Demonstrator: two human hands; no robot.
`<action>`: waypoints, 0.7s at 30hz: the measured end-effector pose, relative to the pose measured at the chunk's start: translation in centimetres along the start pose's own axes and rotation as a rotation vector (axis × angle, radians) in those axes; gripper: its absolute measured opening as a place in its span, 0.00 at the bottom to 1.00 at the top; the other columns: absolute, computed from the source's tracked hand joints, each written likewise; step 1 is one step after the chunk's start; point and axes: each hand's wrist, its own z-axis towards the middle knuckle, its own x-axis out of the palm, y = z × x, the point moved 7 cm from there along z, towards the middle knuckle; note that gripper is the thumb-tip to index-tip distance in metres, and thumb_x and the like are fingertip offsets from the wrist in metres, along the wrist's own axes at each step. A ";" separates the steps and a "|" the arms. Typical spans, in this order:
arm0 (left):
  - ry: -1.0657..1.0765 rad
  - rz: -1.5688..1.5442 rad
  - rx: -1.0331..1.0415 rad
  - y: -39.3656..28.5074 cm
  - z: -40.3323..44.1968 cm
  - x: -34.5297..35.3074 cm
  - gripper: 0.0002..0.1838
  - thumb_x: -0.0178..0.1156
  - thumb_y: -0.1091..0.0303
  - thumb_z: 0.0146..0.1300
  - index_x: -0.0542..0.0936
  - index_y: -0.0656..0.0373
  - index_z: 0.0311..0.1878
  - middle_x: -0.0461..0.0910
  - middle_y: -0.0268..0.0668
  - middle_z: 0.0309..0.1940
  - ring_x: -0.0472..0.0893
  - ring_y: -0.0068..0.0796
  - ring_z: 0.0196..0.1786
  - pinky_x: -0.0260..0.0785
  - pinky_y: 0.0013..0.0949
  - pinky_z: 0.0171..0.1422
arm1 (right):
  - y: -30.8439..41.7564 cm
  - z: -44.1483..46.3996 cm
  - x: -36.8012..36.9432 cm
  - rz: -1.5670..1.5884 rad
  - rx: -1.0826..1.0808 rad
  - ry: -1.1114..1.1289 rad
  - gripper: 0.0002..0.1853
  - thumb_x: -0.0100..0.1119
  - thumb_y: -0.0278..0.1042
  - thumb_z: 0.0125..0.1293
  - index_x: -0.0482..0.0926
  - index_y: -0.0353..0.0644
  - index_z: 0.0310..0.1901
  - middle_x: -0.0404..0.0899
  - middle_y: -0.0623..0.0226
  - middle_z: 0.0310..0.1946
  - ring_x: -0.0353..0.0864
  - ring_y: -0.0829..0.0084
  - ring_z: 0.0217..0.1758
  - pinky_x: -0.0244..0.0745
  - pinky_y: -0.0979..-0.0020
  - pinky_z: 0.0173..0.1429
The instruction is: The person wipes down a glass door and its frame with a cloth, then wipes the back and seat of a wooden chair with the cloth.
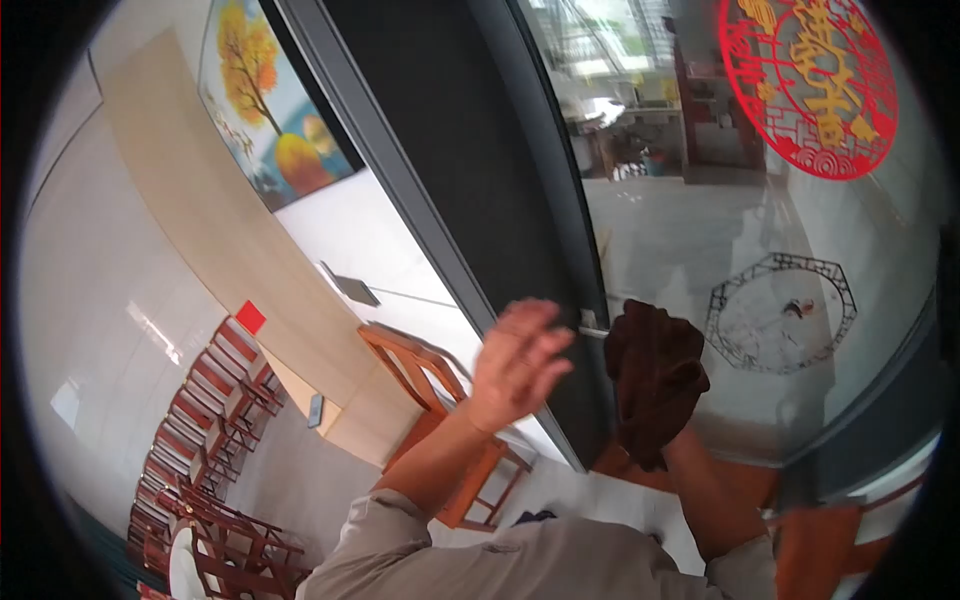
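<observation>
My left hand [520, 362] is raised in front of the dark door frame [490, 170]. Its fingers are somewhat blurred, bent a little and apart, with nothing in them. A dark brown cloth [655, 375] hides my right hand, which holds it up against or just in front of the glass door panel [660, 240]; whether the cloth touches the glass I cannot tell. Just left of the cloth, a small light-coloured door fitting [592, 322] shows on the frame's edge. On the glass are a red and gold round decoration [810, 85] and a dark octagonal lattice design [780, 312].
A wooden chair [430, 395] stands close by on the left, beside a light wooden cabinet [365, 420] with a phone-like object [316, 411] on it. Several more chairs [205, 425] line the far left wall. A tree painting [270, 100] hangs above.
</observation>
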 end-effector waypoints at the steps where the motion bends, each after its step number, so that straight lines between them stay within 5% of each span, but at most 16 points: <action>1: -0.033 0.119 -0.076 2.2 0.5 -2.2 0.29 0.77 0.71 0.60 0.82 0.60 0.66 0.78 0.51 0.71 0.78 0.59 0.72 0.74 0.52 0.75 | 2.5 2.0 -0.2 -0.004 -0.077 -0.015 0.23 0.57 0.57 0.74 0.78 0.45 0.54 0.80 0.61 0.52 0.79 0.65 0.61 0.72 0.66 0.69; 4: -0.176 0.330 -0.088 8.6 1.1 -6.9 0.31 0.73 0.67 0.68 0.78 0.60 0.73 0.73 0.53 0.77 0.71 0.60 0.79 0.62 0.53 0.83 | 12.7 8.2 -1.1 -0.055 -0.442 -0.143 0.20 0.54 0.53 0.76 0.79 0.44 0.54 0.82 0.58 0.51 0.81 0.61 0.59 0.73 0.63 0.68; 7: -0.232 0.324 -0.046 14.6 1.1 -7.2 0.36 0.61 0.67 0.76 0.63 0.61 0.84 0.60 0.61 0.83 0.59 0.66 0.85 0.52 0.59 0.87 | 25.2 16.1 -2.0 -0.243 -0.781 -0.303 0.18 0.51 0.49 0.79 0.80 0.43 0.54 0.84 0.55 0.50 0.83 0.57 0.58 0.74 0.61 0.68; 11: -0.183 0.231 0.124 19.5 -1.6 -5.0 0.36 0.51 0.56 0.81 0.61 0.64 0.85 0.47 0.69 0.85 0.49 0.71 0.87 0.38 0.60 0.90 | 33.5 26.5 0.2 -0.556 -0.791 -0.281 0.16 0.47 0.43 0.83 0.81 0.42 0.54 0.87 0.50 0.49 0.86 0.52 0.56 0.75 0.57 0.67; 15: -0.241 0.158 0.182 19.8 -1.8 -4.8 0.32 0.48 0.60 0.81 0.66 0.66 0.82 0.47 0.70 0.85 0.50 0.68 0.88 0.37 0.59 0.90 | 22.5 23.9 8.4 -0.587 -0.663 -0.461 0.17 0.52 0.39 0.79 0.80 0.41 0.60 0.84 0.52 0.56 0.85 0.54 0.60 0.76 0.56 0.68; 17: -0.217 0.139 0.195 19.2 -2.0 -4.7 0.30 0.48 0.61 0.81 0.68 0.66 0.80 0.49 0.69 0.85 0.51 0.68 0.87 0.39 0.60 0.89 | 11.0 19.5 14.7 -0.615 -0.447 -0.516 0.19 0.55 0.38 0.77 0.80 0.41 0.63 0.82 0.52 0.60 0.84 0.55 0.62 0.76 0.56 0.69; 19: -0.287 0.066 0.265 19.5 -1.8 -4.4 0.23 0.53 0.60 0.79 0.79 0.68 0.66 0.50 0.79 0.81 0.50 0.75 0.86 0.31 0.74 0.87 | 0.3 14.9 20.1 -0.839 -0.121 -0.542 0.21 0.57 0.36 0.75 0.79 0.40 0.66 0.81 0.53 0.64 0.83 0.56 0.65 0.76 0.55 0.70; 21: -0.237 0.024 0.258 18.5 -1.8 -4.3 0.21 0.53 0.60 0.78 0.79 0.68 0.62 0.49 0.82 0.80 0.50 0.76 0.86 0.30 0.77 0.85 | -2.2 10.5 21.8 -1.027 0.158 -0.374 0.21 0.57 0.36 0.74 0.81 0.42 0.66 0.81 0.53 0.65 0.82 0.56 0.66 0.75 0.53 0.72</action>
